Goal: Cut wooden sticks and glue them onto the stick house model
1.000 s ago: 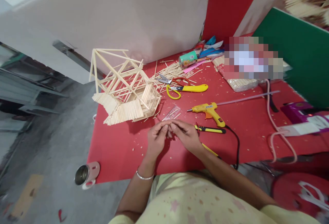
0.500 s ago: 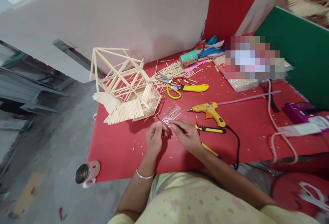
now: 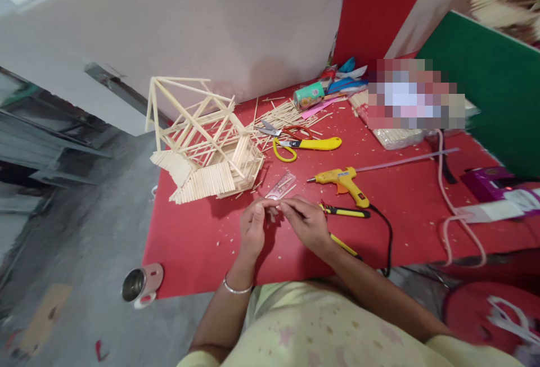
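My left hand (image 3: 252,226) and my right hand (image 3: 307,222) meet over the red table (image 3: 189,249), fingertips pinched together on a thin pale wooden stick (image 3: 273,202) held between them. Just beyond the fingertips lies a small clear ruler (image 3: 281,185). A model house of wooden sticks (image 3: 202,145) stands at the table's far left corner. A yellow glue gun (image 3: 343,180) with a black cord lies to the right of my hands, and a yellow-and-black cutter (image 3: 345,212) lies beside my right hand.
Loose sticks (image 3: 280,115), orange-handled scissors (image 3: 282,131) and a yellow-handled tool (image 3: 310,145) lie further back. A green can (image 3: 309,96) lies by the white wall. A green board (image 3: 485,86) stands at right. A steel cup (image 3: 135,285) sits on the floor at left.
My hands have shifted slightly away from me toward the ruler, still pinched together on the stick. Nothing else on the table moved.
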Demonstrator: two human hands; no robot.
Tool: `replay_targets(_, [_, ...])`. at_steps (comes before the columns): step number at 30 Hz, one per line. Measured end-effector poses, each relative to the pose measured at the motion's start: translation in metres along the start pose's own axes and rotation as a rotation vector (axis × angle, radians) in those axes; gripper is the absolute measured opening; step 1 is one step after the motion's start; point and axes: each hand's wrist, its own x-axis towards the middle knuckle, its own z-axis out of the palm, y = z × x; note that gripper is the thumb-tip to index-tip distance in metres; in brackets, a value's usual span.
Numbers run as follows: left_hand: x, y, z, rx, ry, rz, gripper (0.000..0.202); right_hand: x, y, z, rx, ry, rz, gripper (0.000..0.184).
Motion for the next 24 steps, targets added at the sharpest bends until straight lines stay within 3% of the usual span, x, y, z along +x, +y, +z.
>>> replay_targets(7, [0.0, 0.0, 0.0, 0.02, -0.012, 0.018, 0.047, -0.002, 0.002, 0.0, -0.045, 0.016, -0.014, 0.02])
replay_targets(18, [0.0, 0.006, 0.0, 0.134, -0.034, 0.085, 0.043, -0.006, 0.011, 0.0, -0.232, 0.032, -0.155, 0.024])
replay_targets(24, [0.0, 0.014, 0.002, 0.176, -0.061, 0.1, 0.047, -0.003, 0.006, 0.0, -0.22, 0.09, -0.097, 0.02])
